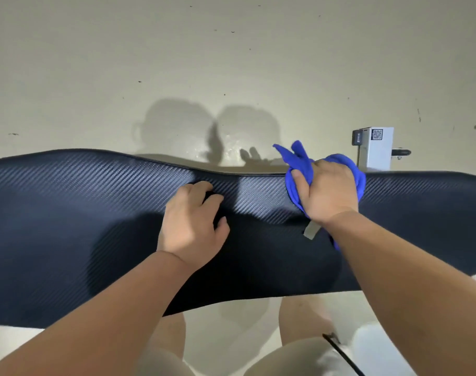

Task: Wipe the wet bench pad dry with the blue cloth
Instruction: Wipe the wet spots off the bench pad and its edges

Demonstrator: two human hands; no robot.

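A long dark bench pad [82, 207] with a woven carbon-like pattern spans the whole view from left to right. My right hand [327, 191] grips the bunched blue cloth [296, 161] and presses it on the pad near its far edge, right of centre. A grey label of the cloth hangs below my wrist. My left hand [193, 221] rests on the middle of the pad with fingers loosely bent, holding nothing. No water is plainly visible on the pad.
A pale floor [231, 63] lies beyond the pad, with a shiny wet-looking patch [231, 150] close to its far edge. A white box-shaped bench part [375, 147] with a QR code stands behind the pad at right. My legs show below.
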